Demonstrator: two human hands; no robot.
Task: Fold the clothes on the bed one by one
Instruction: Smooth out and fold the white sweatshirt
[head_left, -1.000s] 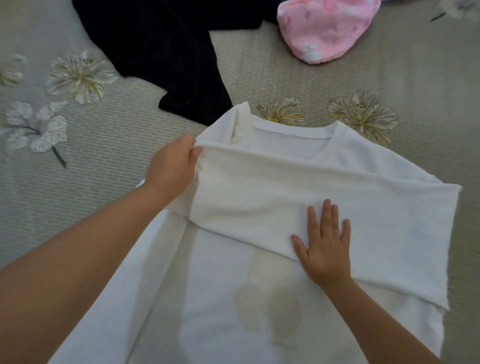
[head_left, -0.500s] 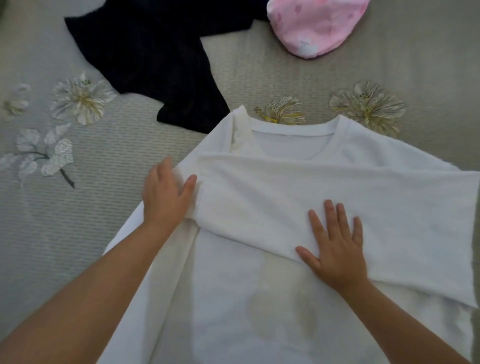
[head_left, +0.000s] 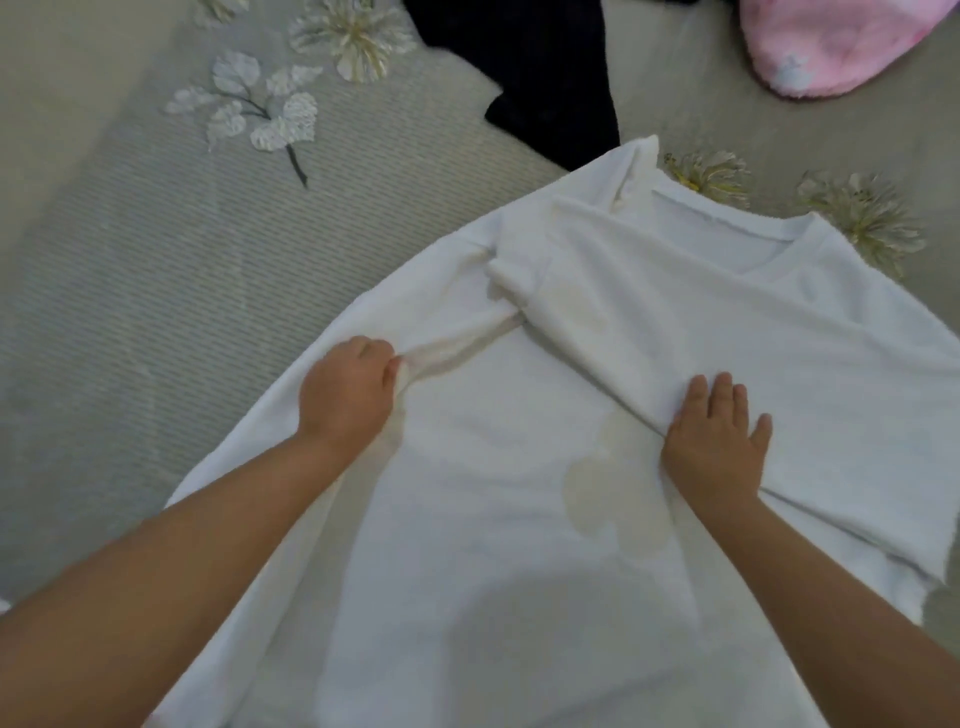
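Dim, soft light, slight blur, perhaps wide-angle bending at edges

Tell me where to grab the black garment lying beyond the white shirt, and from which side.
Pinch the black garment at its near pointed corner beside the white shirt collar, reaching from the near side. That corner lies flat and free on the bed cover; the rest runs out of view, so this is a guess.

We note the left hand (head_left: 345, 392) now sits lower on the white shirt (head_left: 519, 519), fingers curled, pinching a ridge of cloth it earlier lay flat beside. The folded sleeve's left end is bunched. The view has shifted, so the black garment (head_left: 545, 78) and pink garment (head_left: 841, 47) sit higher right.
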